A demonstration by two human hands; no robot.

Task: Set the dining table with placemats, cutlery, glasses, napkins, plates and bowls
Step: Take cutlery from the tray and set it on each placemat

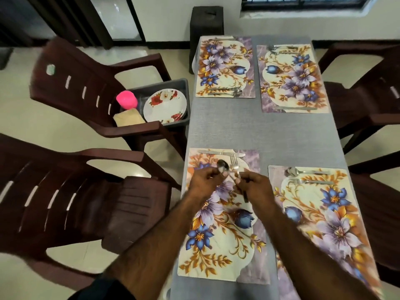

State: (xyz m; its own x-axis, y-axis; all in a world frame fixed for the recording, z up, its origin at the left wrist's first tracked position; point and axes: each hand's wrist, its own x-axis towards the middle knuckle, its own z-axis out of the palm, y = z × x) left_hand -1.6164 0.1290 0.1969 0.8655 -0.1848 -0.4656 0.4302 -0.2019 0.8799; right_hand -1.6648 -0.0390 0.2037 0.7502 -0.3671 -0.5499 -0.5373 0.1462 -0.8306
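Spoon [223, 166] and fork [234, 163]: shiny steel, bowl and tines at 12 o'clock of both hands, over near-left placemat [218, 241]. Left hand [204, 181] pinches spoon; right hand [253, 185] grips fork.

Bare grey table [281, 131] between near and far placemats permits passage; brown chairs [91, 87] obstruct the left flank.

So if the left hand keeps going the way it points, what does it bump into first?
Probably the spoon it already pinches, then the fork. The left hand points up the near-left placemat; the knife lies beyond, though height is unclear.
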